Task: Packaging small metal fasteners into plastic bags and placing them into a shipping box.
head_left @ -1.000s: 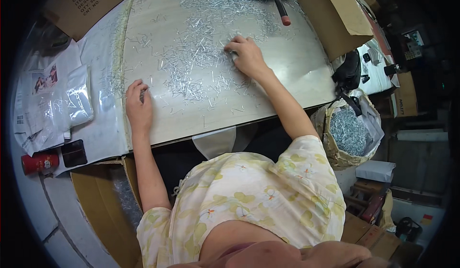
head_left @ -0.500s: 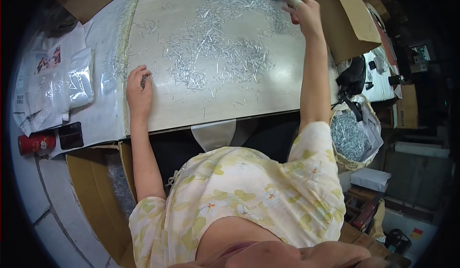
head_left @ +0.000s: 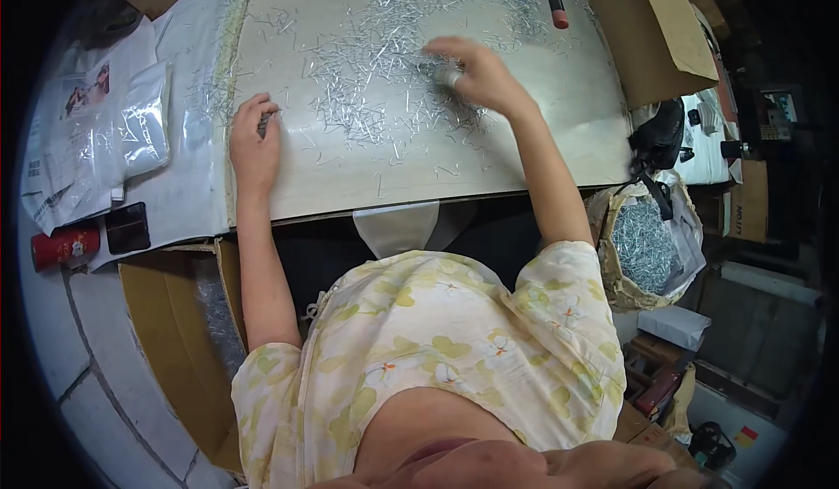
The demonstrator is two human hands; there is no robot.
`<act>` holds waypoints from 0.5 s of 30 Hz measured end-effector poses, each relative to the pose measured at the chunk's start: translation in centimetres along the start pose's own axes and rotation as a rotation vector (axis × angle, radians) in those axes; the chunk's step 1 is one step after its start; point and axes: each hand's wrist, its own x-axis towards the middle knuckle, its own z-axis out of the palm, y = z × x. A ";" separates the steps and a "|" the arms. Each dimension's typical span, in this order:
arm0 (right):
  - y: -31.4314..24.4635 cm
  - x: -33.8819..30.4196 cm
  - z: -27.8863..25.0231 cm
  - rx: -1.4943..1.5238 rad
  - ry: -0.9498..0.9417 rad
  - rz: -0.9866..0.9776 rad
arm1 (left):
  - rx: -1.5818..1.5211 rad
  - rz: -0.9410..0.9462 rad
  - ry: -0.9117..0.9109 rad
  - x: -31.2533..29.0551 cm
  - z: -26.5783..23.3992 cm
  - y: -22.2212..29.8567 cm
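Small bent metal wire pieces [head_left: 367, 104] lie scattered over the pale tabletop [head_left: 288, 170], thicker toward the far side. My right hand [head_left: 481, 74] is over the right part of the scatter, fingers curved and apart, with a whitish wrap around one digit. Nothing shows clearly in its grasp, though motion blurs it slightly. Near the table's left side my left hand [head_left: 255, 148] rests with curled fingers; something greyish shows between fingers and thumb, too small to make out. A dark rod with a red end [head_left: 556, 4] lies at the far right beside the denser heap.
An open cardboard box [head_left: 660, 34] stands at the far right. Below it, a lined basket [head_left: 647, 249] holds more wire pieces. Left are plastic-wrapped packets [head_left: 144, 131], a dark phone [head_left: 128, 228] and a red can [head_left: 65, 247]. Another cardboard box [head_left: 175, 332] sits beside my left arm.
My right hand has moved from the far right heap toward me and leftward, over the middle scatter. The red-ended rod now shows uncovered. My left hand has stayed nearly in place.
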 end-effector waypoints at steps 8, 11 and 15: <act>3.6 -1.2 -3.2 -0.073 0.157 0.378 | 0.006 -0.003 0.014 0.0 -0.1 0.3; 3.4 -0.7 -5.1 0.161 0.367 0.452 | 0.020 0.017 0.012 -0.1 -0.2 0.1; 4.9 -1.2 -4.8 0.075 0.419 0.524 | 0.002 -0.003 0.008 0.0 -0.2 0.3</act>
